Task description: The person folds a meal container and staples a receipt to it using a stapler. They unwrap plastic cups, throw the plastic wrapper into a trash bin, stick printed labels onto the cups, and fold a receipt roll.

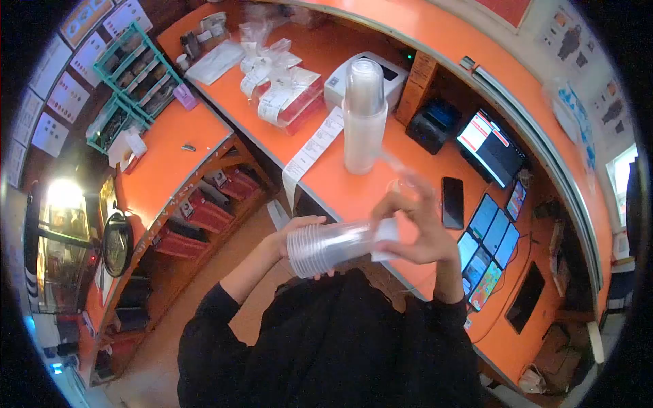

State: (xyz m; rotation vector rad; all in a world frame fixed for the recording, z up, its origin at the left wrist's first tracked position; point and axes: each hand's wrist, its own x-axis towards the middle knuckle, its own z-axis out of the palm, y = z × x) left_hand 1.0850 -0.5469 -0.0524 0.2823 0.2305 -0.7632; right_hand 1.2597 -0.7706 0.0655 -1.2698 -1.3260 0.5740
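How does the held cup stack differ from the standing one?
The held stack lies nearly sideways; the standing stack is upright. The held stack is in the left hand, the standing stack on the counter. The held stack looks clear, the standing stack cloudy lower down. Both look like nested plastic cups.

Held sideways in left hand (283,236): nested clear cups (330,247); at opposite end, right hand (427,234) with white slip (386,232); upright cup stack (364,132) on orange counter (332,187); black phone (452,202)
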